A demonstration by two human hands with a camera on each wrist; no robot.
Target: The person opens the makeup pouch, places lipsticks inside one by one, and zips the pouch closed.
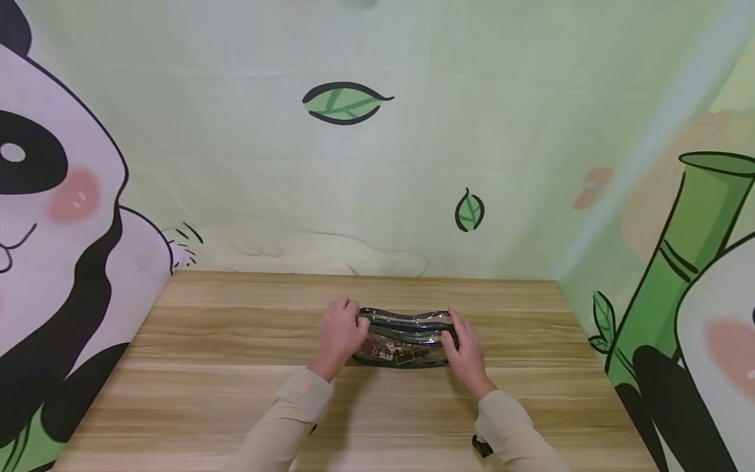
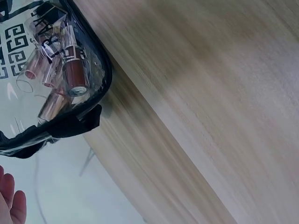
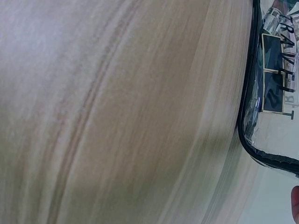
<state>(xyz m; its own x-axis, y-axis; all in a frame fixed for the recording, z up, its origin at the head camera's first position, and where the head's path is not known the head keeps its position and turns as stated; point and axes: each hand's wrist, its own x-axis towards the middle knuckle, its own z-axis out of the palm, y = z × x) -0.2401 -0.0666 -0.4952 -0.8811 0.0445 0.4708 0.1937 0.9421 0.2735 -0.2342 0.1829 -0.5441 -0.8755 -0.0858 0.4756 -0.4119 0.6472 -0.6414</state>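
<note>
A clear plastic cosmetic bag with black edging stands on the wooden table between both hands. My left hand grips its upper left end with curled fingers. At the right end, my right hand holds the bag between thumb and fingers. Inside, the left wrist view shows several small tubes, among them a brownish lipstick-like tube. The right wrist view shows dark gold-edged rectangles behind printed letters on the bag. Only fingertips of the left hand and one fingertip of the right enter the wrist views.
The wooden table runs back to a pale green wall cloth printed with pandas, leaves and bamboo. A small black object shows by the right sleeve.
</note>
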